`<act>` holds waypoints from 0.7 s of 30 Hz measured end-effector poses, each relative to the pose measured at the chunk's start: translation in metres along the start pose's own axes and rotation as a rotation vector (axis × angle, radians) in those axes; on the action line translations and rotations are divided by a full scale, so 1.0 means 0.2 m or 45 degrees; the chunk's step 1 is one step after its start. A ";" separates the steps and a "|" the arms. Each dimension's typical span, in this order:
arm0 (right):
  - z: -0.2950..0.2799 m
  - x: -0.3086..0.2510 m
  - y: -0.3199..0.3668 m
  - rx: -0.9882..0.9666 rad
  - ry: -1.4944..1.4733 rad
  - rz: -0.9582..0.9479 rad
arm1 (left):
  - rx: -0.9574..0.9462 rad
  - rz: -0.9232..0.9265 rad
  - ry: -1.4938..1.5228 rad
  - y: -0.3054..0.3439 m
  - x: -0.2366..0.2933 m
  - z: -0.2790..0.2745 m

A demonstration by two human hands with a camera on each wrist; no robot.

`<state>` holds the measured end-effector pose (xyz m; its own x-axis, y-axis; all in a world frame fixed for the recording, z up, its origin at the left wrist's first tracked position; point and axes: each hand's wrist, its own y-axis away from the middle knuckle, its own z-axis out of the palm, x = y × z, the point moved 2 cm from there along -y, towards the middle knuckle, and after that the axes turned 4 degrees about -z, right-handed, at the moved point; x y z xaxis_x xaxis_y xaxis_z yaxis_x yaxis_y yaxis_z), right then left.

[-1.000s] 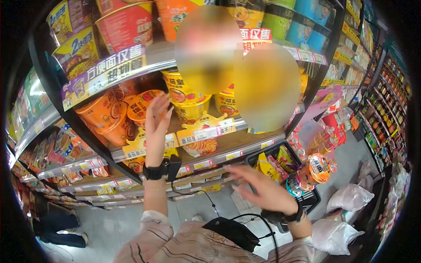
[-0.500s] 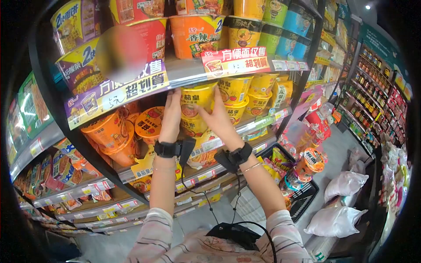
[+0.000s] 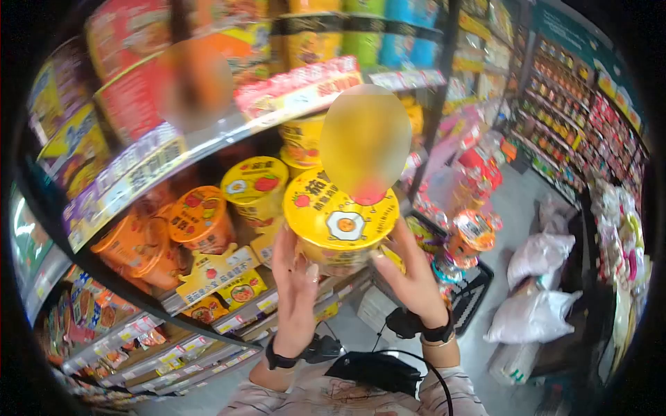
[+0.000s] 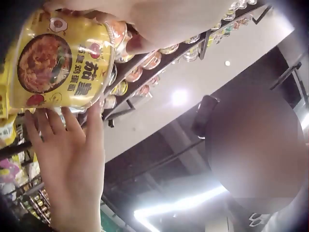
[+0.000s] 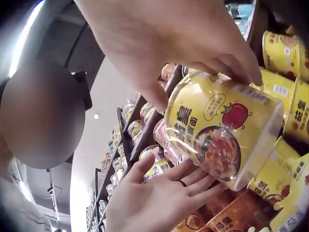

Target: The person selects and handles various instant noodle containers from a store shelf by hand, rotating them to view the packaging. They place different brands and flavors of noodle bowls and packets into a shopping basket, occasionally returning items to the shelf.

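Between my two hands is a yellow instant noodle cup (image 3: 316, 220), held out in front of the shelf with its lid facing up. On its left side, my left hand (image 3: 295, 298) grips it with the thumb near me. My right hand (image 3: 420, 281) holds the opposite side, its thumb along the front. The right wrist view shows the cup's printed side (image 5: 217, 140) with right fingers curled over it and left fingers against the opposite side. Another yellow cup (image 3: 255, 191) stands on the shelf behind, beside orange cups (image 3: 202, 218).
A shelf edge with price signs (image 3: 298, 93) runs above the cups. To the right, a black basket (image 3: 479, 298) stands on the floor, near an orange-lidded cup (image 3: 472, 232). White bags (image 3: 534, 315) lie farther right.
A second ago my hands were apart. Half a second ago both were at a yellow cup on the shelf; now they hold a cup nearer my body, away from the shelf.
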<state>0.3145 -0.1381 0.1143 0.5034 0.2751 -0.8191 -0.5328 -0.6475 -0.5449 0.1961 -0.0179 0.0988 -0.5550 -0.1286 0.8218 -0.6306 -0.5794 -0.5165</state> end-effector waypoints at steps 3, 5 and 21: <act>-0.23 0.07 0.16 0.302 0.241 0.127 | -0.132 -0.125 0.021 0.05 -0.18 0.24; -0.35 0.12 0.27 0.459 0.340 0.199 | -0.219 -0.299 -0.035 0.09 -0.31 0.41; -1.14 1.18 1.37 0.518 0.061 0.974 | -0.957 -1.532 -0.272 0.52 -1.76 1.09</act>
<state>0.4428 -0.4127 -0.1877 -0.0693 -0.1678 -0.9834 -0.9341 -0.3352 0.1230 0.4445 -0.2073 -0.1921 0.5605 -0.0299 0.8276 -0.8194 0.1254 0.5594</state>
